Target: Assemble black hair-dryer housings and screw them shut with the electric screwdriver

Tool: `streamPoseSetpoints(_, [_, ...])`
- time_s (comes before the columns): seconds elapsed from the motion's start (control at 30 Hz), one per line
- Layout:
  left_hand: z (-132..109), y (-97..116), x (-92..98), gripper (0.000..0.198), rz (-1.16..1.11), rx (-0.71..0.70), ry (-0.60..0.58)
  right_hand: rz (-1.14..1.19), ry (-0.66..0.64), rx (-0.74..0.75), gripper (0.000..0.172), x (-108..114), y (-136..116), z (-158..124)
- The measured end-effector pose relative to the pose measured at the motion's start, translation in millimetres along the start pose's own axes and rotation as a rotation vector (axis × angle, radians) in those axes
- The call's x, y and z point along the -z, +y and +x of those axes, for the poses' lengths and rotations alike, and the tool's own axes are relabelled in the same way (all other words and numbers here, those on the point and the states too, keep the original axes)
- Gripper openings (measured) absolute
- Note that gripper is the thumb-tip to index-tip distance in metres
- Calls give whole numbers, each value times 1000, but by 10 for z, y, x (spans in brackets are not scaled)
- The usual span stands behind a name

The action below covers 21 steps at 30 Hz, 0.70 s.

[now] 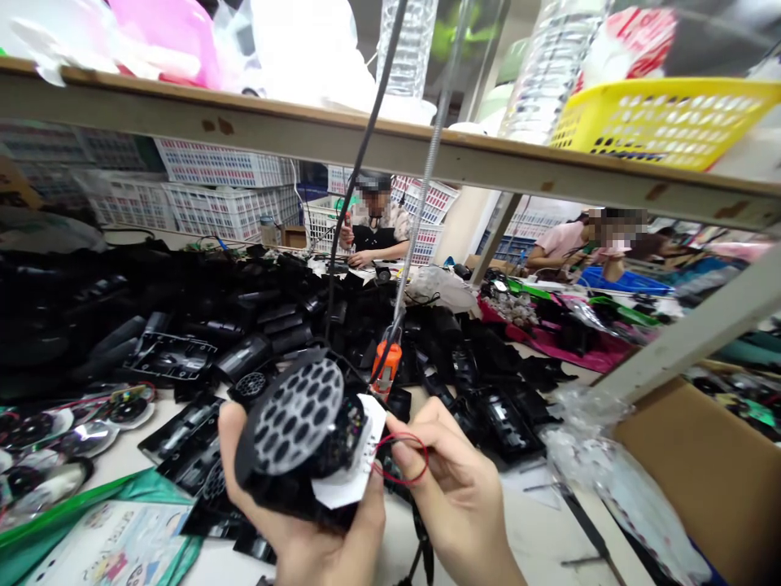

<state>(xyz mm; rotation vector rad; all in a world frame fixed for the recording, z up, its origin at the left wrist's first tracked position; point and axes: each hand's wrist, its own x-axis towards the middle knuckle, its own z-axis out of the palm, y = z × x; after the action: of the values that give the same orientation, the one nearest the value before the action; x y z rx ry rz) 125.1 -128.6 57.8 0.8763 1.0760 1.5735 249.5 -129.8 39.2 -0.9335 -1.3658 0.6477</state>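
Note:
My left hand (308,533) grips a round black part with a silver perforated grille (297,417) and a white backing piece, held up near the bottom centre. My right hand (455,488) sits just right of it, fingers pinched on a thin red wire loop (403,460) that leads from the part. An orange-bodied tool (386,366) hangs on a coiled cable right behind the part.
Heaps of black plastic housings (244,325) cover the table behind. Round speaker parts (73,431) lie at left, a green printed bag (103,537) at lower left, a cardboard box (708,472) at right. A shelf beam (390,150) crosses overhead. Two other people sit at the far side.

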Motion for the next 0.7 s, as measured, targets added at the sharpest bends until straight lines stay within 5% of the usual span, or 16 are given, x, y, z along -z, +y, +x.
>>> streamPoseSetpoints(0.1, [6,68,-83,121,114,-132,25,-167,-40,156,39,-2,-34,-27])
streamPoseSetpoints(0.23, [169,54,-4,122,-42,18,-104,-262,-107,254,55,21,-26,-69])
streamPoseSetpoints(0.47, [488,-274,233,110,-220,299,-376,-200,-260,-145,29,423,210,-107])
streamPoseSetpoints(0.6, [554,-384,287,107,-240,352,-419,-534,-198,-212,34,671,720,-165])
streamPoseSetpoints(0.7, [561,-357,293,106,-247,387,-400,-690,-253,-253,21,697,1123,-334])
